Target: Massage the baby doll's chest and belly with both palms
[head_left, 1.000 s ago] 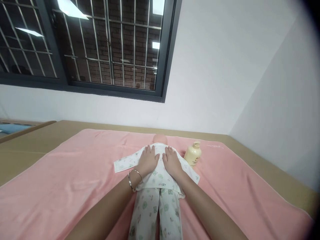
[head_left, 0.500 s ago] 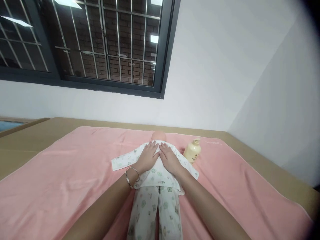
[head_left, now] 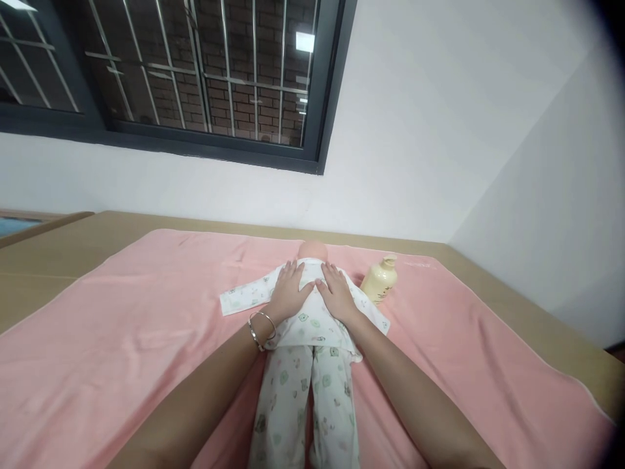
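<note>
A baby doll (head_left: pixel 312 251) lies lengthwise before me, its bare head at the far end. It wears a white patterned top (head_left: pixel 310 326) with sleeves spread out and matching trousers (head_left: pixel 288 397). My left hand (head_left: pixel 291 292) rests flat on the left side of the upper torso, fingers stretched out and pointing away from me. On the right side my right hand (head_left: pixel 338 294) lies flat in the same way. The two thumbs are close together near the middle. Neither hand grips anything. The doll's face is not visible.
A pink towel (head_left: pixel 161 339) spreads under the doll over a tan surface (head_left: pixel 49 273). Close to the right sleeve is a pale yellow pump bottle (head_left: pixel 379 280). Behind are a white wall (head_left: pixel 400 130) and a dark-framed barred window (head_left: pixel 215 78).
My hands have moved apart over the doll's upper torso, left hand leftward and right hand rightward at the fingertips. The camera view has tipped slightly downward.
</note>
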`<state>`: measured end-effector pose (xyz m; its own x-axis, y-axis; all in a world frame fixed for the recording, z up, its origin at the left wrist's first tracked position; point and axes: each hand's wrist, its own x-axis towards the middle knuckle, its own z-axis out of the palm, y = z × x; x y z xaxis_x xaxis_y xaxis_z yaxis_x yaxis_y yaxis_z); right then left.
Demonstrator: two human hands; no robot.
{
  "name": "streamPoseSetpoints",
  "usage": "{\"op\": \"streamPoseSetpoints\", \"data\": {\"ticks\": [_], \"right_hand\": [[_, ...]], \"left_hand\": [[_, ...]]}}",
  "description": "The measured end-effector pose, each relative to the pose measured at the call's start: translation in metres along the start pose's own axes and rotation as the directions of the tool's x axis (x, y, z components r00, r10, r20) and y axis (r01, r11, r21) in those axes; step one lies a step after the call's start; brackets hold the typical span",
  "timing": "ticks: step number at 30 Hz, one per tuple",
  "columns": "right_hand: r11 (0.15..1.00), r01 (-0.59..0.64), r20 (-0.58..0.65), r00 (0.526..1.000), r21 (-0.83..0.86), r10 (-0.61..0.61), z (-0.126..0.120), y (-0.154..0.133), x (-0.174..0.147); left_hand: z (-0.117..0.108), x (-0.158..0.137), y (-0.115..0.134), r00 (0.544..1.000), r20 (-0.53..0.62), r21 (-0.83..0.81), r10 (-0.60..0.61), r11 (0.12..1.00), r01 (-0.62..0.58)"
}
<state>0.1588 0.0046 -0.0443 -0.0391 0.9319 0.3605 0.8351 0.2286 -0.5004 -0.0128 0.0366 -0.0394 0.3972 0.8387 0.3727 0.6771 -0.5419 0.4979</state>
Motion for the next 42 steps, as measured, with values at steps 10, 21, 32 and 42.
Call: {"op": "streamPoseSetpoints", "data": {"ticks": [10,21,32,42], "right_hand": [[0.999,0.004,-0.039,0.999,0.050,-0.002,0.000,0.001,0.000],[0.986,0.159,-0.144,0.978,0.049,-0.151,-0.012,-0.030,-0.011],[0.990,0.103,-0.082,0.992,0.092,-0.095,-0.007,-0.026,-0.012],[0.993,0.086,-0.059,0.995,0.084,-0.081,-0.006,-0.023,-0.012]], "left_hand": [[0.012,0.000,-0.013,0.986,-0.155,-0.038,0.060,0.997,-0.066],[-0.004,-0.017,0.000,0.724,-0.528,0.162,0.443,0.890,-0.427],[0.000,-0.014,-0.002,0.748,-0.540,0.035,0.385,0.898,-0.438],[0.001,-0.015,-0.001,0.792,-0.516,-0.024,0.325,0.919,-0.393]]}}
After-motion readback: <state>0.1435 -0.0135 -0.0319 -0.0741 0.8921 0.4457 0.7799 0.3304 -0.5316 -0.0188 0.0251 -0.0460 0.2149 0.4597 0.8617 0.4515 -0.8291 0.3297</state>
